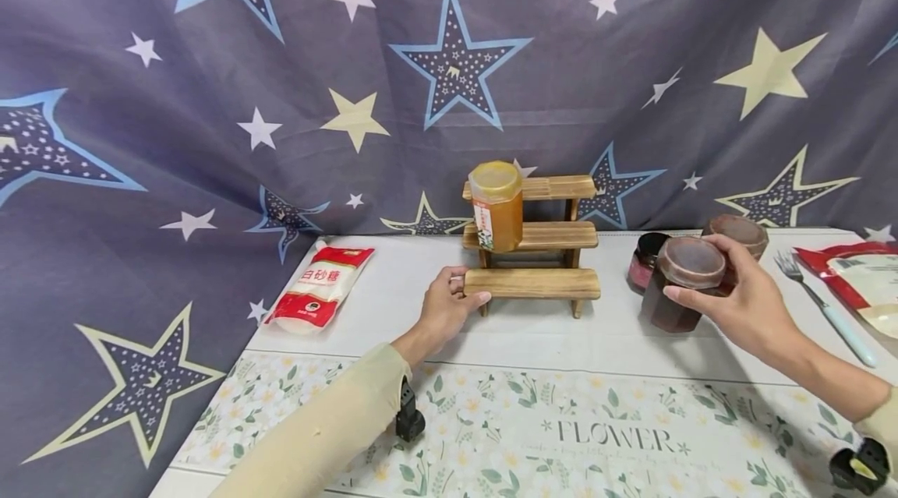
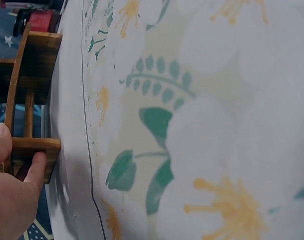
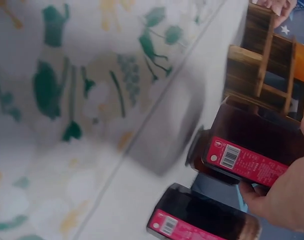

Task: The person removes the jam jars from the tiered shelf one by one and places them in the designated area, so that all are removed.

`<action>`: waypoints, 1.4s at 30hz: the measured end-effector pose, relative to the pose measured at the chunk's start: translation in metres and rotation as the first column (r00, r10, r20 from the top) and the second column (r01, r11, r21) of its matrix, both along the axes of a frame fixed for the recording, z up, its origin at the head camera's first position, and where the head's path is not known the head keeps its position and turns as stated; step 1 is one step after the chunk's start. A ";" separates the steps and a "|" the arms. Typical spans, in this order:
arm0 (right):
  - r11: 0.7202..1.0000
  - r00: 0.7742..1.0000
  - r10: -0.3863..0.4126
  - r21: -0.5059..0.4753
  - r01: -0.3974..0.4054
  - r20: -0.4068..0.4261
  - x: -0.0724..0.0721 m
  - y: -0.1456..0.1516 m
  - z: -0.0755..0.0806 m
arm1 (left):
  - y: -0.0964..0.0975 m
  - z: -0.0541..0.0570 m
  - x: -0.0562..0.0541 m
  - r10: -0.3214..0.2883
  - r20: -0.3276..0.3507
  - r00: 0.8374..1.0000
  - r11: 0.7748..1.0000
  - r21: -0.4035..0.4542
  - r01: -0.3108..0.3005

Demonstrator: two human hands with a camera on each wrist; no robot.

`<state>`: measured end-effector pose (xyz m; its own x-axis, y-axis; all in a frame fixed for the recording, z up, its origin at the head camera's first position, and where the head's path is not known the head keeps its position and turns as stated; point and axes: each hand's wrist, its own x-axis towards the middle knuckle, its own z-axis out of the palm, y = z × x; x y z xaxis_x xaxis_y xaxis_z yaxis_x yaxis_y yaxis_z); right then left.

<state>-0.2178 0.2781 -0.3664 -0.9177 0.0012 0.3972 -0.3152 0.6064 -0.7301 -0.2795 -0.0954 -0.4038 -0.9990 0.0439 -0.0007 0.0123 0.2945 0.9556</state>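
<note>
My left hand (image 1: 449,303) pinches the left end of the lowest step of a three-step wooden stand (image 1: 533,284); in the left wrist view its fingers (image 2: 36,170) lie against the wood. On the middle step at the left stands a honey jar (image 1: 503,210) with a yellow lid. My right hand (image 1: 747,299) grips a dark jar (image 1: 677,295) round its upper part. In the right wrist view this jar shows a pink label (image 3: 249,162) with a barcode. Behind it are a second dark jar (image 1: 747,233) and a small black-lidded jar (image 1: 641,264).
A red and white bag of sugar (image 1: 316,287) lies at the left. On the right are a fork (image 1: 835,319) with a pale blue handle and another red and white packet (image 1: 863,280). A flowered cloth (image 1: 505,428) covers the front, and a starry curtain (image 1: 547,108) hangs behind.
</note>
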 end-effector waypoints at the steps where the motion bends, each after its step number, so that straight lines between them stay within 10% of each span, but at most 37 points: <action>1: 1.000 1.000 0.004 -0.003 -0.004 0.000 0.000 0.000 -0.002 | 0.000 0.000 0.000 0.000 0.000 1.000 1.000 0.000 0.000; 32: 0.999 0.999 0.019 0.043 -0.017 -0.051 0.002 0.000 -0.023 | 0.001 0.000 0.001 -0.005 -0.004 1.000 1.000 0.002 0.005; 42: 0.994 0.996 0.009 0.109 0.001 -0.087 0.000 -0.013 0.011 | 0.000 0.000 0.000 0.003 -0.005 1.000 1.000 -0.002 -0.003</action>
